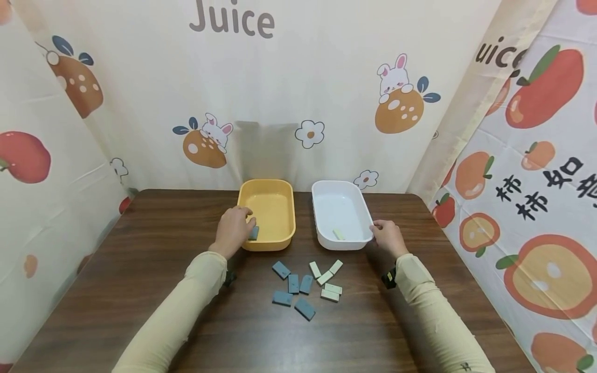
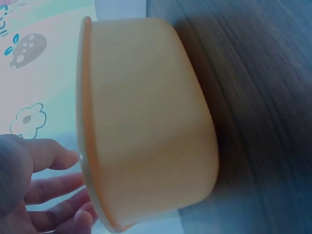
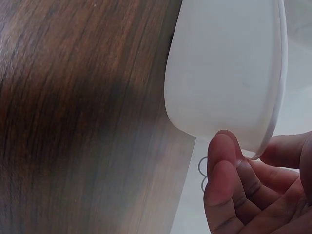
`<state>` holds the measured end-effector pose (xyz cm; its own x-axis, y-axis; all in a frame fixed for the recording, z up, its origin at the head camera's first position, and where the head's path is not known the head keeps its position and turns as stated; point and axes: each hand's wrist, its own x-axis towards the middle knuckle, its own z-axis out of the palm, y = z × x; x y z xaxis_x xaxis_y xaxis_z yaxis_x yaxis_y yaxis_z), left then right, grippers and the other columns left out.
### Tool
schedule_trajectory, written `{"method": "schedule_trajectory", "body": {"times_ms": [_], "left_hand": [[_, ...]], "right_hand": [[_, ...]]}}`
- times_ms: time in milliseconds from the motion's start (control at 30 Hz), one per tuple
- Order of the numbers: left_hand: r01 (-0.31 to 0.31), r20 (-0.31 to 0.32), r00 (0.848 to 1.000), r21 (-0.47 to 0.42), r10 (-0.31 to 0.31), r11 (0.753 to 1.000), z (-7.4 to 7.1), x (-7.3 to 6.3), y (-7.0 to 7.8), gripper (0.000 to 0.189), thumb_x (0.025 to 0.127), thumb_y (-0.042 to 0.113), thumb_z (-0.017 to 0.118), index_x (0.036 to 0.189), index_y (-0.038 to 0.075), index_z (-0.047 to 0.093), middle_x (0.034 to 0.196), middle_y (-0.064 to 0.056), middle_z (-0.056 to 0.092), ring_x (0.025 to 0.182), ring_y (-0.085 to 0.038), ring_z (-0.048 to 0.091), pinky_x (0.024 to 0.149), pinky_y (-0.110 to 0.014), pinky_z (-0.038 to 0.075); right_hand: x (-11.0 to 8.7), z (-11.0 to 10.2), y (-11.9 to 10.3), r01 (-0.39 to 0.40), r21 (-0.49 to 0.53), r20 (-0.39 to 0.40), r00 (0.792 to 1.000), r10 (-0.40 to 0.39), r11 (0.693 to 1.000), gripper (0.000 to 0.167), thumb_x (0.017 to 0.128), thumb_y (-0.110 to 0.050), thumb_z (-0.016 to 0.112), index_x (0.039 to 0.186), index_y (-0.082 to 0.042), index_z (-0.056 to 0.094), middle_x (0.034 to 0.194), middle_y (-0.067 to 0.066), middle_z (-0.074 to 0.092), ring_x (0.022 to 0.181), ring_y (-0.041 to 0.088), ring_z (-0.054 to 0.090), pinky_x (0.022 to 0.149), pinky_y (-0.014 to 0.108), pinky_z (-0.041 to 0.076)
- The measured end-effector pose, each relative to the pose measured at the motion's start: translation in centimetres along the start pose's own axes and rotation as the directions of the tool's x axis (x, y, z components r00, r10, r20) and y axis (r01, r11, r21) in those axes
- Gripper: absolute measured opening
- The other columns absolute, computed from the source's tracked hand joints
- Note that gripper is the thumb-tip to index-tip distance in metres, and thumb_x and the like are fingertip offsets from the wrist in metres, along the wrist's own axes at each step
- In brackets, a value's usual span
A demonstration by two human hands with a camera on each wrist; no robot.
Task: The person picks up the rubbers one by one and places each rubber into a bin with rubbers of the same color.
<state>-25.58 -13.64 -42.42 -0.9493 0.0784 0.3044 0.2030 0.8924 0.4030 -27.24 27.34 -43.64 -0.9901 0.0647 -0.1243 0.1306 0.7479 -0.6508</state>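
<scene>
My left hand [image 1: 235, 230] reaches over the left rim of a yellow tub [image 1: 276, 242], fingers loosely bent inside it. Just below those fingertips is a blue-grey rectangular block [image 1: 254, 233]. In the left wrist view the thumb [image 2: 53, 155] lies at the tub's rim, and the other fingertips are partly hidden behind it. With the right hand [image 1: 389, 238] I pinch the near right rim of a white tub [image 1: 345, 245]; the right wrist view has fingers [image 3: 224, 151] against its outer wall. One pale green block [image 1: 338, 234] lies in the white tub.
Several blue-grey blocks [image 1: 293, 284] lie loose on the dark wooden table [image 1: 252, 331], in front of the tubs. To their right are several smaller pale green blocks [image 1: 331, 291]. A printed curtain [image 1: 317, 93] hangs right behind the tubs.
</scene>
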Motion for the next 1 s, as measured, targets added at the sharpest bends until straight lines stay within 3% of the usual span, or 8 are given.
{"method": "schedule_trajectory", "body": {"times_ms": [200, 433, 700, 1000], "left_hand": [[0.007, -0.045, 0.999, 0.016, -0.007, 1.000, 0.0, -0.2, -0.9, 0.025, 0.089, 0.019, 0.065, 0.103, 0.000, 0.073, 0.097, -0.020, 0.069, 0.088, -0.037, 0.063, 0.080, -0.049, 0.051], [0.040, -0.063, 0.997, 0.019, -0.039, 0.999, -0.2, -0.6, -1.9, 0.027, 0.088, 0.020, 0.064, 0.103, -0.001, 0.073, 0.102, -0.023, 0.068, 0.095, -0.042, 0.061, 0.081, -0.053, 0.051], [0.103, -0.022, 0.995, 0.023, -0.102, 0.994, -0.4, -0.8, -2.9, 0.034, 0.090, 0.021, 0.061, 0.112, -0.003, 0.069, 0.107, -0.025, 0.066, 0.100, -0.043, 0.059, 0.082, -0.055, 0.051], [0.142, 0.033, 0.989, 0.024, -0.143, 0.990, -0.3, -1.1, -3.5, 0.039, 0.093, 0.023, 0.058, 0.121, -0.003, 0.066, 0.110, -0.026, 0.068, 0.100, -0.044, 0.063, 0.080, -0.056, 0.052]], "right_hand": [[-0.1, 0.0, 0.0, -0.001, -0.002, 0.001, 1.000, 0.001, 1.000, 0.041, 0.102, -0.017, 0.046, 0.132, 0.010, 0.053, 0.083, 0.018, 0.065, 0.066, 0.019, 0.063, 0.057, 0.027, 0.048], [-0.2, -0.1, -0.1, 0.006, 0.001, 0.002, 1.000, -0.006, 1.000, 0.041, 0.101, -0.017, 0.047, 0.132, 0.011, 0.052, 0.081, 0.015, 0.065, 0.067, 0.021, 0.064, 0.057, 0.027, 0.048], [-0.3, -0.1, -0.1, 0.017, -0.005, -0.006, 1.000, -0.017, 1.000, 0.042, 0.101, -0.017, 0.047, 0.132, 0.011, 0.052, 0.081, 0.016, 0.065, 0.061, 0.015, 0.061, 0.057, 0.027, 0.049], [-0.4, -0.1, -0.2, 0.018, -0.003, -0.007, 1.000, -0.018, 1.000, 0.042, 0.101, -0.017, 0.046, 0.132, 0.011, 0.052, 0.078, 0.015, 0.065, 0.061, 0.016, 0.061, 0.056, 0.027, 0.048]]}}
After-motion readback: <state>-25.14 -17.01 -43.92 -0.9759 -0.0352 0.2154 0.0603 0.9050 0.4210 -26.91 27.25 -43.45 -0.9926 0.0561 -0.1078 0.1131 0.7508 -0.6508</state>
